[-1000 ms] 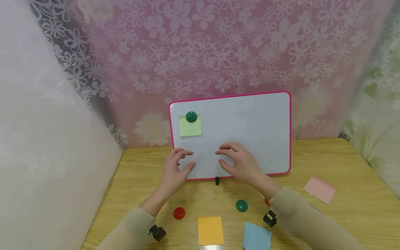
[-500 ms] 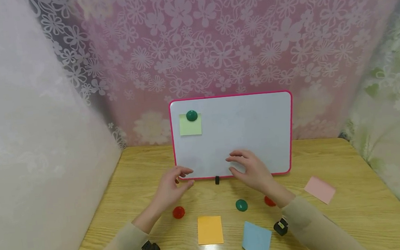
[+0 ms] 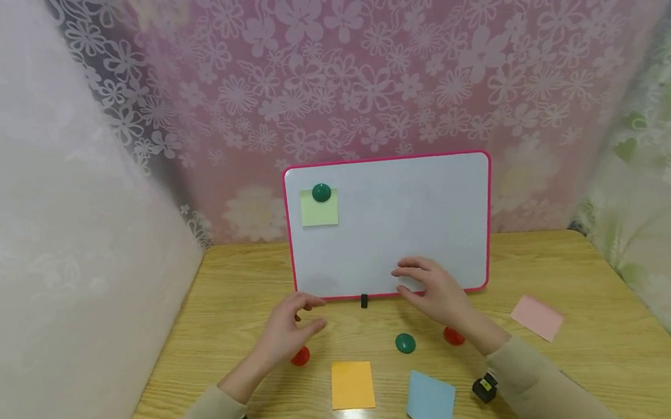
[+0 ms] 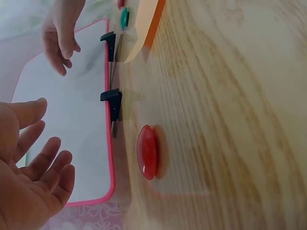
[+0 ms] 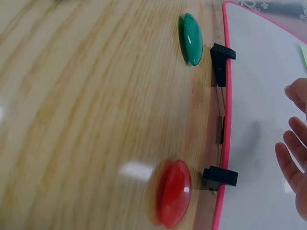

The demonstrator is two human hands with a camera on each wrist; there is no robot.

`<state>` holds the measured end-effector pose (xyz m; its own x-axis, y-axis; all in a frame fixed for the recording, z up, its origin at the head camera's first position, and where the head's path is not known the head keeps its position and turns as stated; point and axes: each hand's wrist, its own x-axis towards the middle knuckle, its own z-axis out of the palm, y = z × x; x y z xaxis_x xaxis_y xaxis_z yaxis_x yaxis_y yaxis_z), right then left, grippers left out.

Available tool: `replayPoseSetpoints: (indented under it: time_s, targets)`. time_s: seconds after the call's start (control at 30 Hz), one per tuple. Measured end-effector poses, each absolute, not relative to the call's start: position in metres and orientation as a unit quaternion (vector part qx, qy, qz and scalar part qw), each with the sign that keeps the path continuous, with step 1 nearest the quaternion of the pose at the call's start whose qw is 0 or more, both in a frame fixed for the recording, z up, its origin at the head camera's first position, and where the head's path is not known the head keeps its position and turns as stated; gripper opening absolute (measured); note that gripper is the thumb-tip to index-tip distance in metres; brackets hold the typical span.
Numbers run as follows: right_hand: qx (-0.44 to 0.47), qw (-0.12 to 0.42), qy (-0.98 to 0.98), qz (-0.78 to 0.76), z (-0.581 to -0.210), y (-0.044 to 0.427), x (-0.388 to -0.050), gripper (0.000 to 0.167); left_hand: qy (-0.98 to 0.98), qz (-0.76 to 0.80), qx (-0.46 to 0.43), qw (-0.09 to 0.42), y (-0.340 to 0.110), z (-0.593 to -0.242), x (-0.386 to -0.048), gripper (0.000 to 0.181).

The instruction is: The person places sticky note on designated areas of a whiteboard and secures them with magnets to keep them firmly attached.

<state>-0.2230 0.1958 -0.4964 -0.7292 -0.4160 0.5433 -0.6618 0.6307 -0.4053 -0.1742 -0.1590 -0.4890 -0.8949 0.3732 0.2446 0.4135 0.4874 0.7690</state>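
Observation:
A whiteboard [image 3: 396, 217] with a pink rim stands at the back of the table. At its upper left a round green magnet [image 3: 321, 193] sits over the top of a pale green sticky note [image 3: 319, 213]. My left hand [image 3: 283, 330] hovers above the table, thumb and fingers apart, holding nothing. Partly covered below it lies a red magnet [image 3: 301, 357], plainer in the left wrist view [image 4: 147, 152]. My right hand [image 3: 436, 292] is in front of the board's lower right, fingers loosely bent around nothing. Nearest to it are another red magnet [image 3: 454, 336] and a green magnet [image 3: 405, 343].
An orange sticky note [image 3: 352, 386] and a blue sticky note [image 3: 431, 402] lie near the front. A pink note [image 3: 537, 317] lies at the right. Black clips [image 5: 221, 176] grip the board's lower edge. A pale wall [image 3: 76, 259] borders the left.
Both hands have drawn back and down from the whiteboard, the left one leftward and the right one rightward. The notes and magnets stay where they were.

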Motion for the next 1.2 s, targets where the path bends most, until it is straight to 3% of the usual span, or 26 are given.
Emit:
replayPoseSetpoints:
  time_s: [0.47,0.67,1.07,1.2]
  targets:
    - [0.303,0.207,-0.880,0.302,-0.500,0.217,-0.216,0.033,-0.875,-0.413,-0.252,0.035,-0.170,-0.499,-0.167,0.027]
    - [0.280,0.214,-0.889,0.293,-0.502,0.239,-0.207,0.032,-0.877,-0.397,-0.269,0.016,-0.178,-0.503,-0.161,0.027]
    - [0.172,0.108,-0.937,0.285,-0.503,0.307,-0.186,0.041,-0.899,-0.326,-0.291,-0.024,-0.189,-0.504,-0.154,0.033]
    - [0.160,0.103,-0.939,0.288,-0.507,0.335,-0.179,0.043,-0.904,-0.316,-0.286,-0.041,-0.192,-0.504,-0.151,0.036]
